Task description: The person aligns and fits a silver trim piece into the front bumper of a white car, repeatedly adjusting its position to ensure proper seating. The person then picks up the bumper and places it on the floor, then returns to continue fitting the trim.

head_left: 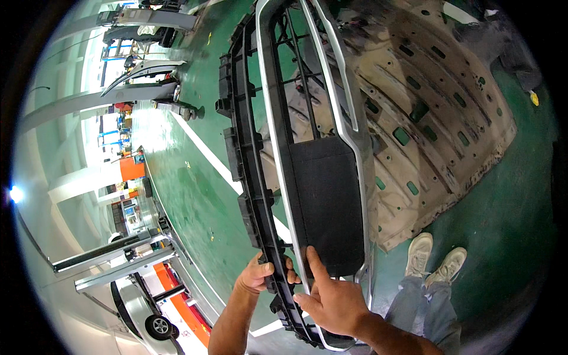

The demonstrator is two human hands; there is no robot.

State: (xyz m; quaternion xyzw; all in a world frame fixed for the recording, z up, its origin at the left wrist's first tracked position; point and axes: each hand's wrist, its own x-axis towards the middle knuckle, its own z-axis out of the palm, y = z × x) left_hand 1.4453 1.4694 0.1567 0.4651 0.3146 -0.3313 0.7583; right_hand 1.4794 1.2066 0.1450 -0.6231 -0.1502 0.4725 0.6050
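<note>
1. Item in hand: large black plastic grille frame (307, 160) w/ silver trim surround (355, 127), being held off the floor, running from approx 12 o'clock down to 6 o'clock through frame centre.
2. Left hand (260, 273): gripping the grille's outer black ribbed edge at approx 7 o'clock. Fingers are curling round the edge, thumb lying across the front; closed grip.
3. Right hand (334, 302): lying flat against the solid black centre panel (328, 201) near 6 o'clock. Index finger is pointing up and pressing on the panel, other fingers lying loosely spread beside it; not pinching anything. Palm side hidden, so contact beyond the fingertips cannot be confirmed.
4. Risk, judged: only one hand is truly clamping. The part is long and top-heavy as held; it could be twisting or tipping away from the left hand, w/ the ribbed edge slipping.
5. Risk, judged: upper end is hanging close over the beige underbody shield (432, 124) lying on the green floor (195, 195) at approx 2 o'clock; a swing could be scuffing the silver trim or snapping mounting tabs.
6. Risk, judged: the person's own shoes (435, 260) are standing at approx 4 o'clock, near the shield edge; trip hazard while carrying.
7. Containers: none showing in view; nothing to report as contents.
8. Surroundings: vehicle lift arms (118, 260) and a silver car (142, 313) at approx 8 o'clock, well apart from the grille.
</note>
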